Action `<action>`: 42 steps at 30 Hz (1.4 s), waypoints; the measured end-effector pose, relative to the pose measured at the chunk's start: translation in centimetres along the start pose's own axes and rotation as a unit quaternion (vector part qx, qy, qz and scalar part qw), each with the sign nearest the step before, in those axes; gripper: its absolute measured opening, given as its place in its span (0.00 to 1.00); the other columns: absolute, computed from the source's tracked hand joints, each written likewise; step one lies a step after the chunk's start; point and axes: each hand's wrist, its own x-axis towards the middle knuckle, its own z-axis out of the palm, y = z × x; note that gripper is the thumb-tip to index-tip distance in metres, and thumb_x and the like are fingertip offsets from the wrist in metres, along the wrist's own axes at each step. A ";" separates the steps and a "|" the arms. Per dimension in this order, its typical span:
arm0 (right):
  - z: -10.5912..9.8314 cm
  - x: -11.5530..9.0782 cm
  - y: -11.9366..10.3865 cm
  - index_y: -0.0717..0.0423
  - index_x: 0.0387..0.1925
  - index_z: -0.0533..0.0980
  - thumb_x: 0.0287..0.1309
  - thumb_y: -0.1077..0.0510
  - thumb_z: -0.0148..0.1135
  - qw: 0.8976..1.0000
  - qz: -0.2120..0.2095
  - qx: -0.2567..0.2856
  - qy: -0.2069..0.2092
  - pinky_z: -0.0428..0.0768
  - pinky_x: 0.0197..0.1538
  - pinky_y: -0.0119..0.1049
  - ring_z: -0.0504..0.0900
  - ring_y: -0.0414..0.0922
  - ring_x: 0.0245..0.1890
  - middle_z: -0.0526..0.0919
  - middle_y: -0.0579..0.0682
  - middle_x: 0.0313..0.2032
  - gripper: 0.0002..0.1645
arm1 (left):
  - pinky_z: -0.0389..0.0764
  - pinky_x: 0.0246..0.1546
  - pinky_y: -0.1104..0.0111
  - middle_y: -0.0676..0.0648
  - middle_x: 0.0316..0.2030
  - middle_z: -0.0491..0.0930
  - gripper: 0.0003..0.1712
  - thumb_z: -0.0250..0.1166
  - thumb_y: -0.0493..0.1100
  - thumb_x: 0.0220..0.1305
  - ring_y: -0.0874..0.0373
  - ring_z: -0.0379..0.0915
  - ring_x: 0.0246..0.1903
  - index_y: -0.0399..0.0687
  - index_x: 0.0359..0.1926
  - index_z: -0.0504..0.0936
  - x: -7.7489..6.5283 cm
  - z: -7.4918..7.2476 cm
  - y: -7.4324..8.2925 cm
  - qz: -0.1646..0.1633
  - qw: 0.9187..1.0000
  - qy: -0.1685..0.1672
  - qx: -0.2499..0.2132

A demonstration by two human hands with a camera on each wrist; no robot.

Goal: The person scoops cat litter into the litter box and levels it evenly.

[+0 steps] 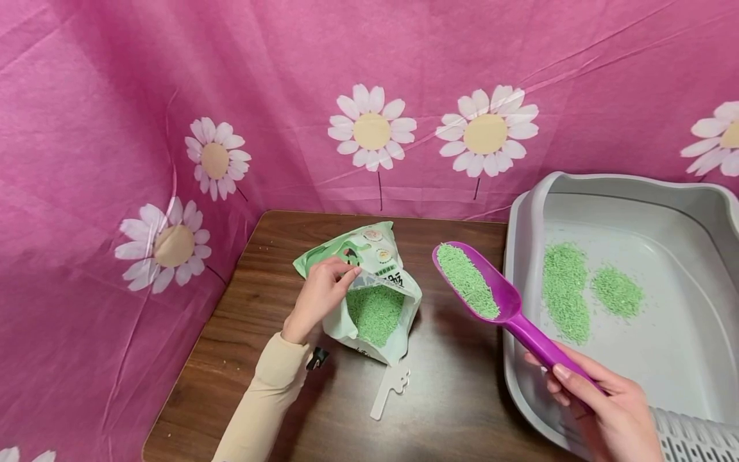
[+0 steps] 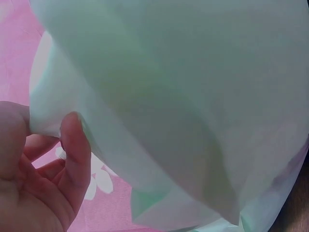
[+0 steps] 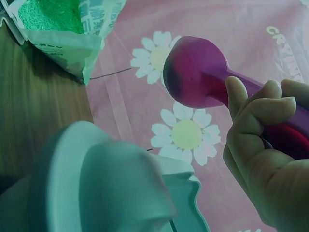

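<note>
An opened bag (image 1: 407, 321) of green pellet litter (image 1: 375, 314) lies on the table with its mouth toward me. My left hand (image 1: 326, 289) pinches the upper edge of that mouth between thumb and fingers; the left wrist view shows the pale bag film (image 2: 159, 96) close up. A purple scoop (image 1: 508, 301), heaped with green pellets (image 1: 469, 282), is gripped by its handle in my right hand (image 1: 612, 404). The scoop's bowl is in the air between the bag and the grey litter box (image 1: 522, 256). Two patches of green pellets (image 1: 566, 292) lie on the box floor.
Below the bag a white flat piece (image 1: 388, 391) with a wavy end rests on the brown table (image 1: 456, 398). A small black clip (image 1: 317, 358) is beside my left wrist. The box has high walls. A pink flowered cloth (image 1: 277, 115) hangs behind.
</note>
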 end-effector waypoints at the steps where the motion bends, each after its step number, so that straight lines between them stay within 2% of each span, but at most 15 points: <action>1: -0.1 0.0 -0.1 0.66 0.60 0.72 0.68 0.77 0.36 1.000 -0.002 0.001 -0.004 0.77 0.24 0.28 0.81 0.36 0.29 0.86 0.55 0.42 0.26 | 0.75 0.33 0.67 0.48 0.24 0.80 0.13 0.64 0.41 0.64 0.60 0.72 0.26 0.40 0.25 0.86 0.0 0.0 0.0 0.000 1.000 0.000 0.000; 7: -0.9 0.2 -0.2 0.70 0.58 0.72 0.67 0.78 0.32 0.999 -0.015 0.035 -0.025 0.77 0.25 0.30 0.82 0.37 0.31 0.86 0.56 0.41 0.26 | 0.74 0.32 0.68 0.49 0.23 0.78 0.15 0.64 0.41 0.64 0.60 0.70 0.26 0.40 0.22 0.85 0.0 0.0 0.0 -0.002 1.000 -0.003 0.000; 9: -1.2 0.2 -0.3 0.71 0.59 0.71 0.67 0.79 0.31 0.998 -0.020 0.052 -0.026 0.81 0.31 0.28 0.82 0.38 0.32 0.86 0.57 0.43 0.27 | 0.74 0.33 0.67 0.49 0.23 0.79 0.14 0.64 0.41 0.64 0.60 0.71 0.26 0.41 0.23 0.85 0.0 0.0 0.0 -0.004 1.000 -0.003 0.000; 16: -2.0 -0.2 -0.9 0.69 0.59 0.72 0.68 0.78 0.32 0.996 -0.014 0.089 0.027 0.82 0.31 0.29 0.82 0.41 0.32 0.86 0.58 0.42 0.26 | 0.76 0.34 0.66 0.48 0.24 0.81 0.12 0.64 0.41 0.64 0.59 0.74 0.28 0.41 0.27 0.88 0.0 0.0 0.0 -0.007 1.000 -0.003 -0.001; 18: -2.2 -0.3 -1.0 0.69 0.59 0.72 0.68 0.78 0.32 0.994 -0.022 0.104 0.037 0.82 0.32 0.29 0.83 0.43 0.33 0.85 0.60 0.45 0.27 | 0.75 0.33 0.67 0.48 0.24 0.81 0.12 0.64 0.41 0.64 0.59 0.74 0.28 0.41 0.27 0.88 0.0 0.0 0.0 -0.006 1.000 -0.002 -0.002; 26: -3.7 -0.6 -1.3 0.70 0.62 0.69 0.68 0.78 0.27 0.986 -0.042 0.154 0.037 0.81 0.33 0.30 0.82 0.45 0.34 0.83 0.63 0.50 0.28 | 0.74 0.31 0.68 0.49 0.23 0.79 0.14 0.64 0.41 0.64 0.60 0.72 0.26 0.41 0.23 0.86 0.0 0.1 0.0 -0.004 1.000 -0.002 -0.004; 35: -5.5 -0.8 -1.0 0.73 0.63 0.65 0.68 0.78 0.20 0.976 -0.058 0.208 0.004 0.82 0.37 0.32 0.83 0.47 0.38 0.79 0.66 0.54 0.31 | 0.73 0.32 0.68 0.49 0.23 0.78 0.15 0.63 0.41 0.65 0.60 0.71 0.26 0.41 0.22 0.85 0.0 0.1 -0.1 -0.006 1.000 -0.003 -0.003; 37: -5.9 -0.8 -0.9 0.74 0.65 0.62 0.68 0.77 0.17 0.973 -0.067 0.219 -0.018 0.82 0.39 0.32 0.82 0.49 0.40 0.78 0.67 0.55 0.31 | 0.73 0.32 0.68 0.49 0.23 0.78 0.15 0.63 0.41 0.65 0.60 0.71 0.27 0.41 0.23 0.85 0.0 0.1 -0.1 -0.006 1.000 -0.003 -0.002; 42: -6.2 -0.6 -0.7 0.79 0.66 0.54 0.67 0.75 0.09 0.955 -0.108 0.264 -0.080 0.81 0.43 0.35 0.80 0.53 0.44 0.73 0.71 0.58 0.33 | 0.75 0.32 0.68 0.49 0.24 0.80 0.14 0.63 0.41 0.65 0.60 0.73 0.27 0.41 0.24 0.86 0.0 0.1 -0.1 -0.006 1.000 0.000 -0.002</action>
